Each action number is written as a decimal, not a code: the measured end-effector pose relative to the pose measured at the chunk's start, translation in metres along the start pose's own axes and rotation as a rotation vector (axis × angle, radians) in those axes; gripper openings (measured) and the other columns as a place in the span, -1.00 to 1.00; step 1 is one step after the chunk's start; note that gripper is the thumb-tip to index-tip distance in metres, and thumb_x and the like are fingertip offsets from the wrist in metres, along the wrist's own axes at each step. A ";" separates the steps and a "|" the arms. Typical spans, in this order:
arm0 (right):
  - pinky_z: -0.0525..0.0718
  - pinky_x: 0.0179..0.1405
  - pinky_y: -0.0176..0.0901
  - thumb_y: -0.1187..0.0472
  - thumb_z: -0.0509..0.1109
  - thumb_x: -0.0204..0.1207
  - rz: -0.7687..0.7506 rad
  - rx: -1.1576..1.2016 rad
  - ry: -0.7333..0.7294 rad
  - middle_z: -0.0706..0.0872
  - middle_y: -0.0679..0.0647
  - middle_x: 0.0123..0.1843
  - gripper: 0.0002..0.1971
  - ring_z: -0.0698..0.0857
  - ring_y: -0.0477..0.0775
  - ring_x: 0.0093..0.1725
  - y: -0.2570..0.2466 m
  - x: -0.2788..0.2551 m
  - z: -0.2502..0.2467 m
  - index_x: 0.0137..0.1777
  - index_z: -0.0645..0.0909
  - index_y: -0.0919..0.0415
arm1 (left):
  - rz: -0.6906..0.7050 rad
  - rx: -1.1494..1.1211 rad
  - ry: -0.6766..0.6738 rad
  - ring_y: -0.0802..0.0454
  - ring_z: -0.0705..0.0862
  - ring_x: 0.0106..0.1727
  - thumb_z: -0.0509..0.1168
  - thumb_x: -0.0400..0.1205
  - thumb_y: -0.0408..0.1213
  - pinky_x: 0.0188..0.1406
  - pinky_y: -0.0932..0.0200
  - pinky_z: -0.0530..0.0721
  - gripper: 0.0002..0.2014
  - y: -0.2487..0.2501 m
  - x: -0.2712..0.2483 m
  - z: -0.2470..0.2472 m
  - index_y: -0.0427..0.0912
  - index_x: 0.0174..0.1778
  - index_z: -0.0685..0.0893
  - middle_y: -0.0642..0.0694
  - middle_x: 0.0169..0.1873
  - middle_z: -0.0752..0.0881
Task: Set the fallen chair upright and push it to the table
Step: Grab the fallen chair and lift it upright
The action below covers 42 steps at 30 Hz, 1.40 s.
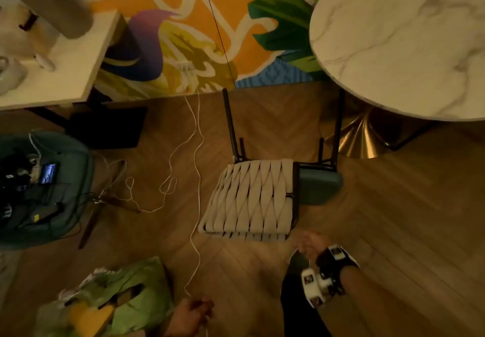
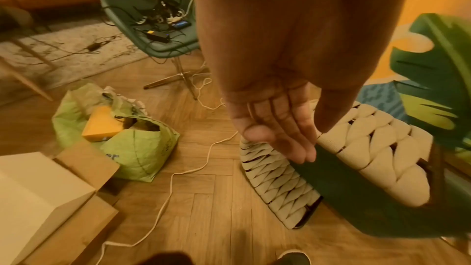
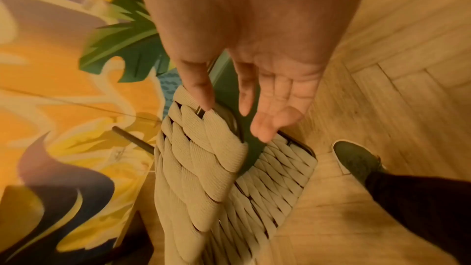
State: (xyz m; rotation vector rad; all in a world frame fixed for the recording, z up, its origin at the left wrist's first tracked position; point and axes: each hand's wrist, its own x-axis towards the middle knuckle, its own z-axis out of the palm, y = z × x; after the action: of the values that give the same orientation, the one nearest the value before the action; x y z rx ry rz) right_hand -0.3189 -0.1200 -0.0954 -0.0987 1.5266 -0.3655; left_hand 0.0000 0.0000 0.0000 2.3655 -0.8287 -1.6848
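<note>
from the head view we are seeing the chair (image 1: 249, 197) lying on its back on the floor (image 1: 393, 218) beside the round table (image 1: 399, 42), both our hands hanging near it. at the left wrist our left hand (image 2: 275, 128) is hanging with fingers straight, holding nothing. at the right wrist our right hand (image 3: 270, 96) is hovering over the woven backrest, fingers loose and apart.

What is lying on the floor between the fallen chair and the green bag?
In the head view, a white cord trails over bare wooden floor between the chair and the green bag.

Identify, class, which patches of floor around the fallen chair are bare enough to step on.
Bare: the parquet right of the fallen chair, from the round table's gold base toward the camera. Crowded: left of the chair, where a white cord loops, bordered by the green bag and the green armchair.
</note>
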 end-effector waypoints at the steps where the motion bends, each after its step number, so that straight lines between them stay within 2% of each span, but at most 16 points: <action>1: 0.59 0.11 0.11 0.20 0.24 0.69 0.020 -0.022 0.010 0.63 0.38 0.31 -0.56 0.63 0.33 0.19 -0.009 0.016 0.007 0.49 0.45 0.43 | 0.010 -0.007 0.027 0.15 0.63 -0.67 0.37 0.52 -0.49 -0.59 0.25 0.63 -0.87 -0.004 0.008 0.000 -0.33 -0.34 0.76 -0.10 -0.63 0.74; 5: 0.68 0.28 0.27 0.04 0.40 0.45 -0.008 -0.308 0.027 0.66 0.35 0.29 -0.69 0.66 0.31 0.03 0.002 0.143 0.003 0.20 0.68 -0.10 | -0.151 -0.053 0.049 0.12 0.68 -0.57 0.32 0.56 -0.49 -0.57 0.37 0.63 -0.86 -0.005 0.001 -0.006 -0.32 -0.30 0.73 -0.12 -0.61 0.74; 7: 0.72 0.18 0.34 -0.23 0.47 0.23 0.065 -0.280 0.034 0.73 0.35 0.14 -0.57 0.74 0.38 0.01 0.018 0.189 0.001 0.01 0.71 0.02 | -0.211 -0.056 0.023 0.20 0.71 -0.56 0.30 0.60 -0.37 -0.52 0.41 0.64 -0.72 0.001 0.000 -0.007 -0.09 -0.42 0.77 0.00 -0.61 0.77; 9: 0.74 0.17 0.31 -0.35 0.48 0.12 0.148 -0.202 0.017 0.77 0.28 0.03 -0.36 0.77 0.39 0.03 -0.005 0.134 0.019 -0.03 0.69 0.19 | -0.198 -0.042 0.051 0.23 0.68 -0.62 0.31 0.58 -0.39 -0.59 0.40 0.61 -0.66 0.001 0.004 -0.010 -0.12 -0.52 0.78 -0.03 -0.65 0.74; 12: 0.71 -0.14 0.05 -0.07 0.48 0.46 0.145 -0.102 0.011 0.69 0.19 -0.01 -0.54 0.70 0.25 0.01 -0.035 0.067 0.047 0.17 0.61 0.29 | -0.149 -0.068 0.094 0.20 0.61 -0.72 0.25 0.57 -0.60 -0.71 0.35 0.55 -0.77 0.016 0.009 -0.009 -0.34 -0.38 0.65 -0.14 -0.58 0.70; 14: 0.69 -0.20 0.02 0.03 0.50 0.49 0.098 -0.113 0.039 0.69 0.18 -0.13 -0.54 0.68 0.21 -0.16 -0.043 0.055 0.060 0.25 0.61 0.36 | -0.068 -0.053 0.076 0.16 0.65 -0.63 0.27 0.56 -0.57 -0.52 0.27 0.68 -0.75 0.026 0.018 -0.012 -0.23 -0.38 0.68 -0.08 -0.58 0.73; 17: 0.80 -0.23 0.06 0.14 0.49 0.53 0.057 -0.076 0.045 0.68 0.18 -0.20 -0.61 0.69 0.22 -0.24 -0.040 0.038 0.079 0.26 0.58 0.34 | 0.080 0.102 0.089 0.28 0.68 -0.52 0.31 0.54 -0.51 -0.45 0.52 0.57 -0.79 0.039 0.041 -0.026 -0.11 -0.31 0.68 0.06 -0.60 0.75; 19: 0.82 -0.13 0.18 0.18 0.48 0.54 0.046 -0.025 0.036 0.71 0.22 -0.16 -0.64 0.71 0.28 -0.20 -0.045 0.019 0.091 0.22 0.61 0.41 | 0.202 0.215 0.135 0.23 0.71 -0.34 0.39 0.46 -0.45 -0.27 0.54 0.55 -0.81 0.062 0.059 -0.036 -0.13 -0.08 0.66 0.07 -0.41 0.77; 22: 0.76 -0.60 -0.10 0.23 0.43 0.59 0.004 0.020 0.022 0.70 0.24 -0.16 -0.76 0.68 0.25 -0.23 -0.051 -0.004 0.107 0.14 0.61 0.39 | 0.415 0.357 0.061 0.07 0.63 0.13 0.48 0.33 -0.31 0.22 0.15 0.59 -0.37 0.086 0.085 -0.055 -0.04 0.36 0.53 0.03 0.16 0.66; 24: 0.74 -0.53 -0.04 0.27 0.40 0.60 -0.064 0.045 0.039 0.71 0.30 0.00 -0.69 0.68 0.26 -0.16 -0.058 -0.018 0.123 0.27 0.59 0.43 | 0.532 0.482 0.013 -0.03 0.49 0.38 0.48 0.30 -0.19 0.41 -0.02 0.48 -0.20 0.093 0.098 -0.065 0.01 0.51 0.38 -0.01 0.40 0.48; 26: 0.74 -0.44 -0.05 0.30 0.40 0.59 -0.153 0.099 0.052 0.70 0.32 0.11 -0.66 0.71 0.22 -0.14 -0.068 -0.030 0.133 0.31 0.60 0.48 | 0.562 0.594 -0.008 -0.15 0.36 0.51 0.45 0.29 -0.03 0.49 -0.10 0.40 -0.09 0.095 0.112 -0.074 0.04 0.60 0.23 -0.08 0.55 0.34; 30: 0.72 -0.38 -0.06 0.27 0.42 0.58 -0.224 0.096 0.063 0.75 0.24 -0.10 -0.79 0.73 0.20 -0.18 -0.094 -0.057 0.146 0.07 0.69 0.44 | 0.499 0.684 -0.030 -0.19 0.24 0.62 0.47 0.27 0.02 0.56 -0.15 0.27 0.08 0.073 0.134 -0.089 0.10 0.65 -0.02 -0.09 0.65 0.18; 33: 0.74 -0.24 0.00 0.19 0.45 0.56 -0.272 0.059 0.091 0.78 0.33 0.01 -0.66 0.75 0.30 -0.09 -0.112 -0.071 0.154 0.16 0.69 0.49 | 0.534 0.483 -0.011 -0.24 0.48 0.48 0.42 0.37 0.06 0.43 -0.14 0.49 0.00 0.076 0.139 -0.099 0.23 0.64 -0.06 -0.21 0.57 0.38; 36: 0.72 -0.37 -0.08 0.21 0.41 0.58 -0.318 0.050 0.085 0.76 0.25 -0.10 -0.83 0.73 0.22 -0.23 -0.137 -0.083 0.158 -0.01 0.72 0.33 | 0.568 0.592 0.060 -0.24 0.73 0.10 0.22 0.51 0.14 0.07 -0.03 0.66 -0.22 0.111 0.145 -0.117 0.40 0.59 -0.06 -0.27 0.25 0.70; 40: 0.73 -0.34 -0.09 0.17 0.41 0.56 -0.405 0.153 0.120 0.76 0.23 -0.04 -0.68 0.74 0.19 -0.18 -0.184 -0.094 0.157 0.23 0.67 0.35 | 0.656 0.741 0.066 0.16 0.58 -0.28 0.24 0.53 0.05 -0.35 0.27 0.52 -0.29 0.180 0.145 -0.143 0.35 0.59 0.07 0.01 -0.15 0.64; 42: 0.70 -0.26 -0.06 0.14 0.41 0.56 -0.431 0.180 0.144 0.77 0.19 -0.09 -0.64 0.74 0.15 -0.21 -0.206 -0.096 0.158 0.28 0.66 0.31 | 0.694 0.825 0.063 0.14 0.54 -0.24 0.28 0.50 0.04 -0.29 0.27 0.50 -0.28 0.220 0.142 -0.154 0.30 0.58 0.14 -0.02 -0.11 0.64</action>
State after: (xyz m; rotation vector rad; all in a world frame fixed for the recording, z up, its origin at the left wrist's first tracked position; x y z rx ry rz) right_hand -0.1989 -0.3121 0.0640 -0.2663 1.6027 -0.8669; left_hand 0.0930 -0.2878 0.0266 2.0314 -2.3251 -1.0693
